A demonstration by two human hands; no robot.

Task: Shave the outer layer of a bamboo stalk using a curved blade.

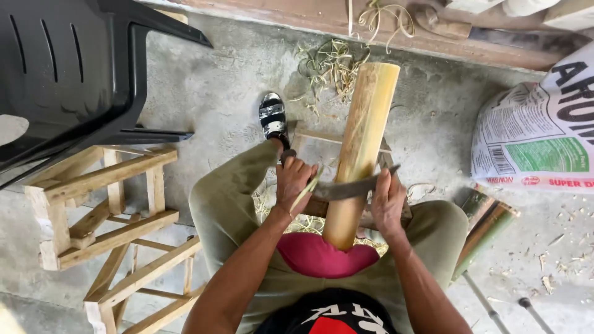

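Note:
A thick yellow-green bamboo pole [365, 124] leans from my lap outward over a small wooden stand [309, 137]. A dark curved blade [346, 187] lies across the pole. My left hand [292, 182] grips one end of the blade, with a thin pale bamboo strip [307, 188] by its fingers. My right hand [387, 201] is closed over the blade's other end, to the right of the pole. A red cloth [318, 256] lies on my lap under the pole's near end.
A wooden stool frame [105, 229] and a black plastic chair [68, 68] stand at the left. Bamboo shavings [328, 62] litter the concrete floor ahead. A printed sack [538, 136] and short green bamboo pieces [489, 229] are at the right. My sandalled foot [273, 117] rests ahead.

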